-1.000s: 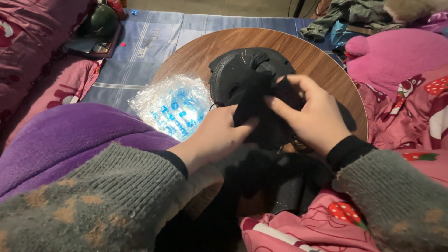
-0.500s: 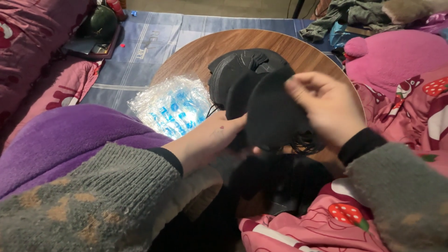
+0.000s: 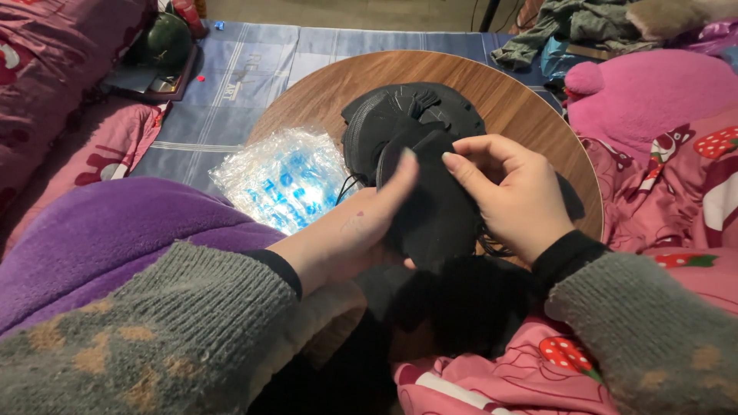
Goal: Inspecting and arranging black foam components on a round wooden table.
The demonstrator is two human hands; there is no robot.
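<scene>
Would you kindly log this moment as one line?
left hand: holds black pad | right hand: pinches pad | beside: plastic bag | surface: round wooden table

Round wooden table (image 3: 523,100), bare toward its far rim. Crinkled clear plastic bag with blue print (image 3: 284,178) at the table's left edge. Purple blanket (image 3: 108,230) bunched at lower left. Blue striped mat (image 3: 246,73) across the floor beyond. Dark green round object (image 3: 163,40) at upper left, resting on a flat dark item. Pink plush toy (image 3: 653,92) at right, just beside strawberry-patterned pink bedding (image 3: 692,177). Heap of grey clothes (image 3: 569,23) at upper right.
</scene>
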